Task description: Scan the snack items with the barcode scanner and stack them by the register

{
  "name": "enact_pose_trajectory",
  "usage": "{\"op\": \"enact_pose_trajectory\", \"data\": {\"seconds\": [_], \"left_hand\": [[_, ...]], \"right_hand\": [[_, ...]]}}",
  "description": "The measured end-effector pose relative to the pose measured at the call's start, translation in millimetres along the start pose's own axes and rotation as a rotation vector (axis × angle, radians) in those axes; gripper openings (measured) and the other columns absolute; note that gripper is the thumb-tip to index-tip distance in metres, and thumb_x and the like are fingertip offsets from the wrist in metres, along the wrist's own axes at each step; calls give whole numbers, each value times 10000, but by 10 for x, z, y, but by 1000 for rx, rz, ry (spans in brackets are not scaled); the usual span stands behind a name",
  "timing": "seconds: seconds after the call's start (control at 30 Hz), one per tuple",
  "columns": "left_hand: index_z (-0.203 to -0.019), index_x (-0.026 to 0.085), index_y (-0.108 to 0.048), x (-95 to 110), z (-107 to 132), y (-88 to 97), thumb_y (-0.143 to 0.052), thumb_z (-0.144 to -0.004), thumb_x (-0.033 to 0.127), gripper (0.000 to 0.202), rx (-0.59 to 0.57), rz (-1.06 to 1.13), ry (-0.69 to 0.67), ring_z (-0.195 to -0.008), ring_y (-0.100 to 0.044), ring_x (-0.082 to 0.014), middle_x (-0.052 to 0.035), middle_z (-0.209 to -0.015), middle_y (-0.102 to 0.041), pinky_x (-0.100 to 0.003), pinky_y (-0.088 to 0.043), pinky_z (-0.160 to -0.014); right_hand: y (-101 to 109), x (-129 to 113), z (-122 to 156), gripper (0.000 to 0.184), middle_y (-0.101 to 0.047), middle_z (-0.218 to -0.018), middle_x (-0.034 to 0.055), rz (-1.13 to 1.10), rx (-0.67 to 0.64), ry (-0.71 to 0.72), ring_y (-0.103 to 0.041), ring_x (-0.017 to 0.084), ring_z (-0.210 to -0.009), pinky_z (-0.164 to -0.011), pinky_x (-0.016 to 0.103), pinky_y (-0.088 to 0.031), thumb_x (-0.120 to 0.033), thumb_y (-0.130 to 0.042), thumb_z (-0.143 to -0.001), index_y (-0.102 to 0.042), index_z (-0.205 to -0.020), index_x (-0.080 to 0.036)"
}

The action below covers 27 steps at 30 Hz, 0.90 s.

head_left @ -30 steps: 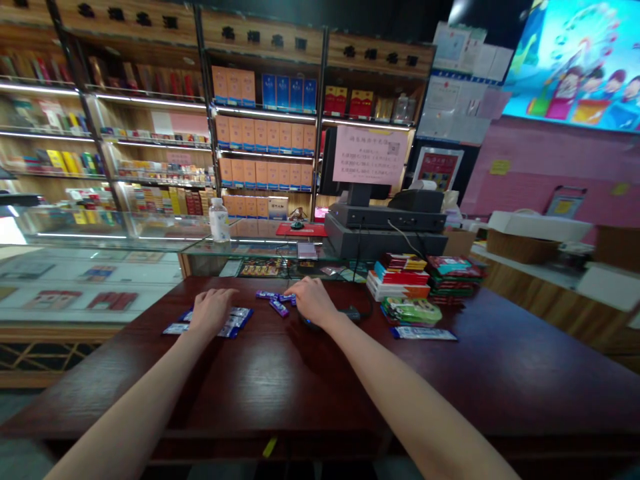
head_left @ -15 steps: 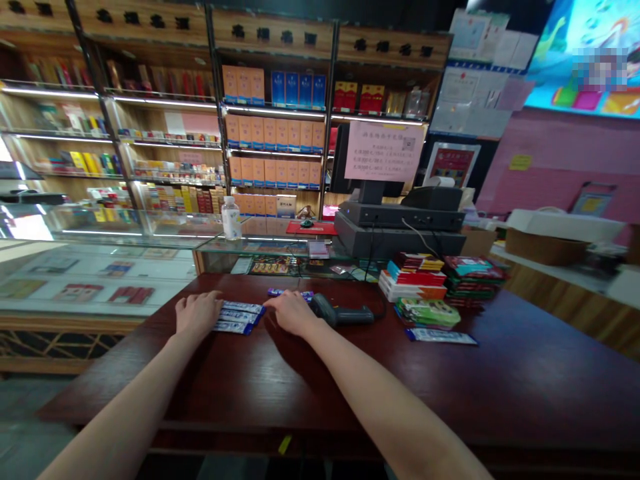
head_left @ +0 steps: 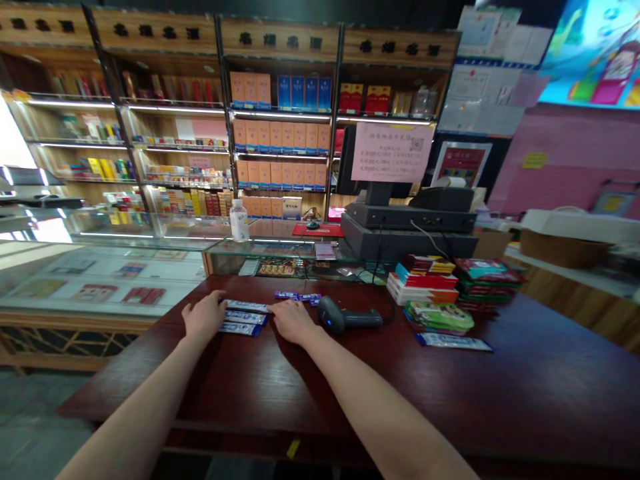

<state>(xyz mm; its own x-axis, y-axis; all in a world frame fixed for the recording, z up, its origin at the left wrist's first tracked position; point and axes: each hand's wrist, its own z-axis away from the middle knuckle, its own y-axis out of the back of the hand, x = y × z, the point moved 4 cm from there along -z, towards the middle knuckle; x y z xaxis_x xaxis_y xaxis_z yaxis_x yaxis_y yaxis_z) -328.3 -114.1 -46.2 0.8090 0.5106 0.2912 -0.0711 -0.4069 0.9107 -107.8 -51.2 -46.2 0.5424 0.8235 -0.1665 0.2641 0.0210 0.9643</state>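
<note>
Lit wooden shelves (head_left: 280, 41) full of orange and blue cartons line the back of the shop, a glass display case (head_left: 125, 267) runs off to the left, and I'm standing at a dark red wooden tabletop (head_left: 450, 393) with both arms stretched out, palms down. My left hand (head_left: 204, 316) is flat with the fingers spread, fingertips right at the left end of a little row of three blue-and-white foil packets (head_left: 243, 317). My right hand (head_left: 293, 321) lies flat too, fingertips at the other end, so the hands are apart with the packets between them, and neither looks clamped on anything. So far those three are lined up neatly, one above the other, though whether they overlap is hard to tell from up here. Just beyond them, a short line of small purple wrapped bars (head_left: 297, 297) lies on its own, not in with the blue ones, and a black handheld barcode scanner (head_left: 345, 315) sits just beside my right hand. Further right, a single pale blue-and-white packet (head_left: 454, 342) lies apart near a green packet pile (head_left: 439, 317) and a stack of red-and-white boxes (head_left: 423, 287), none of it under my hands, with a black till terminal (head_left: 410, 218) behind.
</note>
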Motion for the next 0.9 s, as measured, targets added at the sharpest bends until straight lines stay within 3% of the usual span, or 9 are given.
{"op": "enact_pose_trajectory", "data": {"seconds": [0.23, 0.37, 0.67, 0.9], "left_hand": [[-1167, 251, -672, 29, -124, 13, -581, -830, 351, 364, 61, 373, 0, -1062, -695, -250, -50, -1116, -765, -352, -493, -923], [-1160, 249, -712, 83, -152, 55, -599, -817, 395, 389, 72, 497, -12, -1012, -705, -251, -42, -1100, -768, -347, -502, -927], [-1010, 244, -786, 55, -151, 90, -674, -736, 404, 336, 76, 675, 93, -1012, -682, -272, -47, -1004, -784, -384, -486, -957], [-1041, 196, -778, 22, -174, 82, -705, -687, 426, 429, 82, 815, 156, -781, -711, -208, -50, -850, -784, -314, -549, -763]], "right_hand": [[-40, 89, -33, 310, -676, -1227, 125, 18, 83, -93, -575, 254, -1183, -1013, 420, -372, -277, -532, -952, -635, -1233, -195], [-66, 137, -50, 315, -675, -1231, 112, 28, 115, -128, -580, 262, -1188, -1005, 411, -382, -330, -576, -946, -647, -1228, -208], [39, 92, -69, 330, -748, -1061, 132, 120, 99, -90, -670, 235, -1046, -948, 362, -389, -85, -407, -966, -721, -1048, -143], [156, 74, -94, 316, -771, -968, 132, 128, 101, -73, -704, 222, -964, -910, 344, -387, -94, -433, -952, -745, -967, -143]]}}
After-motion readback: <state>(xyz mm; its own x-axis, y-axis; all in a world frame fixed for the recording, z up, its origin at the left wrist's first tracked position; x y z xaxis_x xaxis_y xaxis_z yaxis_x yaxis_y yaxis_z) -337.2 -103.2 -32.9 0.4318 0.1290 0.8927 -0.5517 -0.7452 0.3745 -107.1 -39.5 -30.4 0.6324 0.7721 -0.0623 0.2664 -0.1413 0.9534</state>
